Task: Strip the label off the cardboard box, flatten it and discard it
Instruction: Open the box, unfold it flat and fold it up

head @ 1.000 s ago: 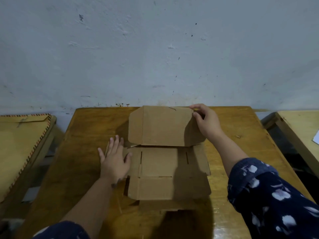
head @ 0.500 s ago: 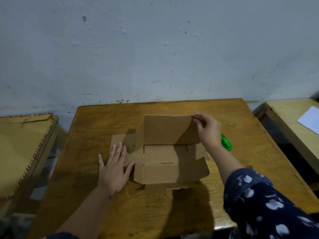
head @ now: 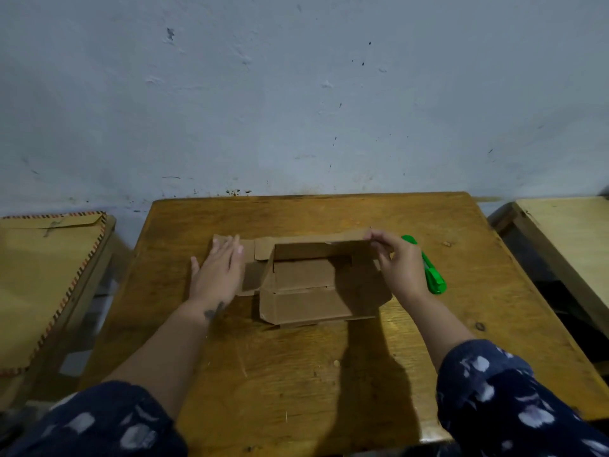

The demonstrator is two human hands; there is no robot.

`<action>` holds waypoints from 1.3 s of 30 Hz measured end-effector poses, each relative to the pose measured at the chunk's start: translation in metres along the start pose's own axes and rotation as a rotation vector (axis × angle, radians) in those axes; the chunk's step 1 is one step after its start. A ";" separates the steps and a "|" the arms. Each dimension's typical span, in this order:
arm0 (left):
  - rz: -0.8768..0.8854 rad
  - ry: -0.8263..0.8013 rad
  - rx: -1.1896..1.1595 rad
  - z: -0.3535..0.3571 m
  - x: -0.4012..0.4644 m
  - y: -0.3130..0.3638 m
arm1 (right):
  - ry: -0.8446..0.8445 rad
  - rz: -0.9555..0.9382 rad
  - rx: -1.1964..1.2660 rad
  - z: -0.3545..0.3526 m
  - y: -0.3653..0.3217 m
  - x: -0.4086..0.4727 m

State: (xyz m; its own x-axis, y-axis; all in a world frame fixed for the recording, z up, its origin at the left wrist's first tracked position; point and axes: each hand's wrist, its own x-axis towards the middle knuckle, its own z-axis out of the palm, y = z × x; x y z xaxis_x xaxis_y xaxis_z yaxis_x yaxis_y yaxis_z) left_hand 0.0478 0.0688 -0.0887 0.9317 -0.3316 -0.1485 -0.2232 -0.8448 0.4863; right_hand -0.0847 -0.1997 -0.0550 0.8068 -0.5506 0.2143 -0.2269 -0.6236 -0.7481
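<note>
A brown cardboard box [head: 306, 293], partly unfolded, lies in the middle of the wooden table [head: 296, 374]. Its left side flap is spread flat on the table and my left hand [head: 216, 272] presses down on it with straight fingers. My right hand [head: 400, 262] pinches the right end of the box's far panel, which leans low over the box. The front wall still stands folded. No label shows on the visible faces.
A green cutter [head: 428, 268] lies on the table just right of my right hand. A brown envelope with a striped edge [head: 46, 285] rests on a stool at the left. Another pale table [head: 573, 245] stands at the right. A wall runs behind.
The far panel, upright a second ago, has been lowered towards the box by my right hand. My left hand slid further onto the left flap. The camera drew back and the green cutter came into view.
</note>
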 end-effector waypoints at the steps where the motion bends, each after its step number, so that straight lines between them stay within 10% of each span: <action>1: 0.014 -0.006 -0.054 -0.008 0.003 0.010 | -0.013 -0.011 -0.022 -0.001 0.002 -0.005; 13: 0.247 -0.385 0.228 0.004 0.017 0.026 | -0.169 -0.116 -0.194 -0.009 0.027 -0.055; 18: 0.303 -0.351 0.356 0.016 0.012 0.017 | -0.078 -0.069 -0.284 -0.004 0.027 -0.040; 24: 0.345 -0.321 0.450 0.031 0.007 0.005 | -0.523 0.039 -0.504 0.016 0.033 -0.019; 39: 0.366 -0.170 0.392 0.052 -0.006 -0.014 | -0.428 0.002 -0.430 0.002 0.060 -0.078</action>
State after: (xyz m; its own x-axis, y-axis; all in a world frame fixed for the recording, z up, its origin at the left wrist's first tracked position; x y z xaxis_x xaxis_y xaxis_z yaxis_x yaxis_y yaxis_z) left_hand 0.0302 0.0607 -0.1396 0.7213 -0.6680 -0.1830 -0.6431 -0.7441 0.1810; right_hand -0.1599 -0.1935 -0.1181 0.9337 -0.3355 -0.1251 -0.3566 -0.8403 -0.4082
